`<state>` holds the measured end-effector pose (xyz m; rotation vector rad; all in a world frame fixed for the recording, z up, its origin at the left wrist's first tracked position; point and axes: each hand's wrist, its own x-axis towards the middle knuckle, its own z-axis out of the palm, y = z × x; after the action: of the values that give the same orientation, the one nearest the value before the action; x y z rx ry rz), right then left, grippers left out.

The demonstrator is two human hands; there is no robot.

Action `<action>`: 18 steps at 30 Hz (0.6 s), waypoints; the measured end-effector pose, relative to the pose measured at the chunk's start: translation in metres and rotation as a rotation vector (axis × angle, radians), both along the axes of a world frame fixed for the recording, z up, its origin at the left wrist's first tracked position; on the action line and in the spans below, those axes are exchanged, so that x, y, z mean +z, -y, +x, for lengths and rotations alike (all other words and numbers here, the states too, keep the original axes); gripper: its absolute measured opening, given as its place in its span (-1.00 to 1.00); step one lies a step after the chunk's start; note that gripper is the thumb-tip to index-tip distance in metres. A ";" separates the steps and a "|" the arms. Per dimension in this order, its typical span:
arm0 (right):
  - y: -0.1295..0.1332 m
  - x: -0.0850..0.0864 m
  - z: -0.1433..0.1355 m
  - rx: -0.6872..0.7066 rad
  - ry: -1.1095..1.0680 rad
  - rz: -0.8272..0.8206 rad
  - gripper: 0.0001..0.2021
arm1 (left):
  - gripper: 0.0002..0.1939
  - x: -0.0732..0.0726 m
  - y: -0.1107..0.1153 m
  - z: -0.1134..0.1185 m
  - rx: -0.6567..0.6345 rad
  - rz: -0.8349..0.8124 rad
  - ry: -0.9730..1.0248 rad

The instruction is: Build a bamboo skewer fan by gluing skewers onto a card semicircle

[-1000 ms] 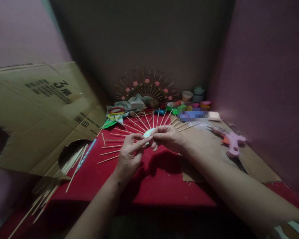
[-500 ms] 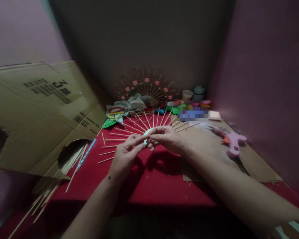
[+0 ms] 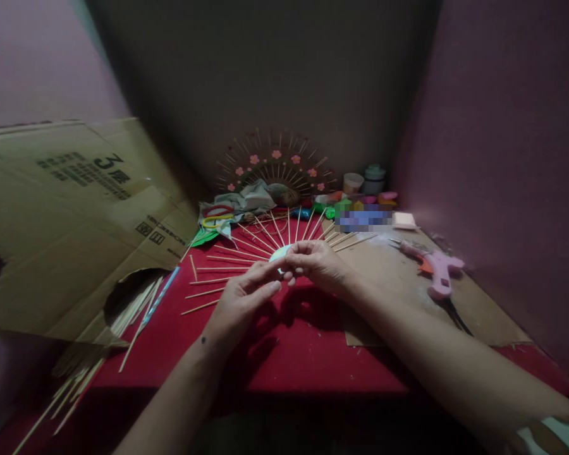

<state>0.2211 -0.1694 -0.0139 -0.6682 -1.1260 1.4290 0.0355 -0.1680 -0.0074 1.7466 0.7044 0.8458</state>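
Thin wooden sticks [image 3: 234,254] fan out in a half circle around a small pale disc [image 3: 279,254] on the red cloth. Over the disc's near edge, my right hand [image 3: 315,262] has thumb and index finger pressed together; whatever lies in the pinch is hidden. My left hand [image 3: 246,294] reaches in from the left with its index finger stretched to the right fingertips. Its thumb stands apart below, and I see nothing between. Both hands cover part of the disc and the inner stick ends.
A pink glue gun [image 3: 440,272] lies on a cardboard sheet [image 3: 384,297] at right. A cardboard box [image 3: 76,240] with loose sticks [image 3: 137,306] stands at left. Behind are scissors [image 3: 218,218], a flower-decorated stick fan [image 3: 276,167], a cup [image 3: 353,183] and a jar [image 3: 373,180].
My left thumb has moved down, away from its index finger. The right hand keeps its pinch by the disc. The whole view has shifted slightly.
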 end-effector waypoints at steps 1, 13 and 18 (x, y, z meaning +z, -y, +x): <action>0.000 -0.001 0.000 0.003 -0.009 0.003 -0.74 | -0.59 0.000 0.000 0.000 -0.016 -0.024 0.011; -0.002 -0.003 -0.001 0.007 -0.114 0.002 -0.73 | -0.50 0.000 0.002 0.001 0.008 -0.094 0.092; -0.001 -0.002 -0.001 -0.033 -0.046 -0.011 -0.71 | -0.56 0.002 0.002 0.001 0.055 0.005 0.050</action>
<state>0.2201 -0.1680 -0.0158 -0.6557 -1.0676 1.4170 0.0366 -0.1697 -0.0056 1.7118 0.7202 0.9257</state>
